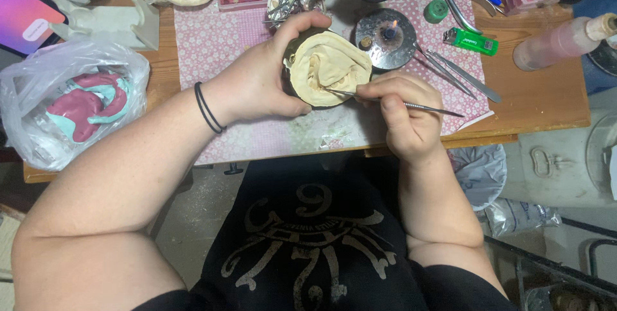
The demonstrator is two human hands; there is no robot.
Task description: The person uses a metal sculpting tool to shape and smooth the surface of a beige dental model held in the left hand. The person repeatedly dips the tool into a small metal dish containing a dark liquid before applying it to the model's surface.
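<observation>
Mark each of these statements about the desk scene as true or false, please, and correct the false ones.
1. The left hand holds the cream-coloured cast in its dark flask. True.
2. The right hand holds a green lighter. False: it holds a thin metal carving tool, tip against the cast; the green lighter lies on the table.
3. A small flame burns in the round metal burner. True.
4. The plastic bag at the left holds only white material. False: pink and light teal material shows through it.
5. Two black bands sit on the right wrist. False: they are on the left wrist.
</observation>
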